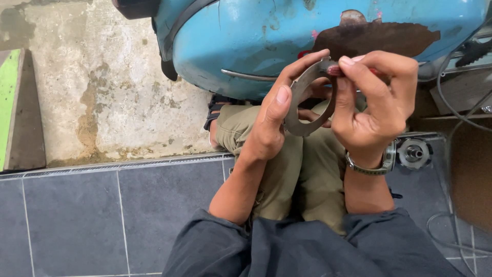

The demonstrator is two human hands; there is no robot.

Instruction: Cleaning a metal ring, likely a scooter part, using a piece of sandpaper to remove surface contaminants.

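**Grey ring plate held up between both hands beside a blue scooter**

The person crouches on dark grey floor tiles (77, 215), knees in olive trousers (287, 169), facing the blue scooter body panel (266, 36) at the far side. Both hands are raised in front of that panel, over the knees, with a flat grey metal ring plate (302, 110) held between them.

The left hand (271, 118) grips the ring's left rim, thumb laid along the near face and fingers (307, 61) curled over the top edge. The right hand (376, 105), with a wristwatch (376, 164) on its wrist, has its fingers pressed together in a pinch at the ring's upper right, closed on a small reddish tool or piece (335, 70) that meets the plate; what it is cannot be told.

The ring looks like thin stiff metal: probably light, rigid, not prone to bend, but with narrow edges that may be greasy and slip. Holding it by the rim, thumb flat on one face and fingers on the other, seems the steadier grip.

A round metal part (414, 152) lies on the floor to the right, near grey cables (451, 102). Stained concrete (102, 87) lies far left.
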